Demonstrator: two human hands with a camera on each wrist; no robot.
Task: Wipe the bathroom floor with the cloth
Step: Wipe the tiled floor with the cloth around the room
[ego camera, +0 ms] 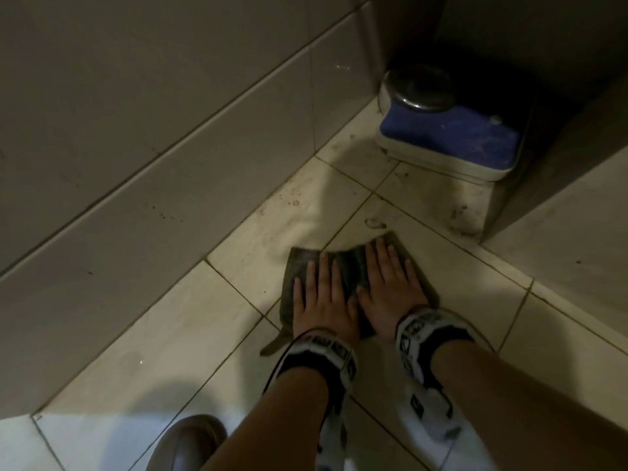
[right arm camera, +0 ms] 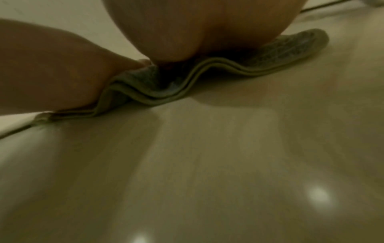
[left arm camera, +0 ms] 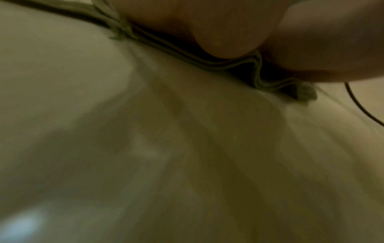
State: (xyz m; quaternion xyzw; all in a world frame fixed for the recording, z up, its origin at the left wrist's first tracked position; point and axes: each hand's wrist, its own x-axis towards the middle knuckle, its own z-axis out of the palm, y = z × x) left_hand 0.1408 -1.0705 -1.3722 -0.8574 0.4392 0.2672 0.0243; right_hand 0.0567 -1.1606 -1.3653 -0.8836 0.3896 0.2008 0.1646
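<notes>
A dark grey-green folded cloth [ego camera: 350, 263] lies flat on the pale tiled floor [ego camera: 163, 341] in the head view. My left hand [ego camera: 321, 297] and my right hand [ego camera: 390, 283] press on it side by side, palms down, fingers straight and spread. The left wrist view shows the cloth's layered edge [left arm camera: 218, 65] rippled under the heel of my left hand [left arm camera: 224, 32]. From the right wrist camera, the cloth's folds [right arm camera: 187, 82] bunch under my right palm [right arm camera: 187, 32], with my left hand [right arm camera: 41, 74] beside it.
A blue-topped bathroom scale [ego camera: 448, 137] with a round dial stands in the far corner, beside a dark cabinet [ego camera: 560, 79]. A tiled wall [ego camera: 136, 130] runs along the left. Dirt specks and a smudge [ego camera: 375, 224] mark the floor beyond the cloth. A brown shoe [ego camera: 190, 443] stands nearest me.
</notes>
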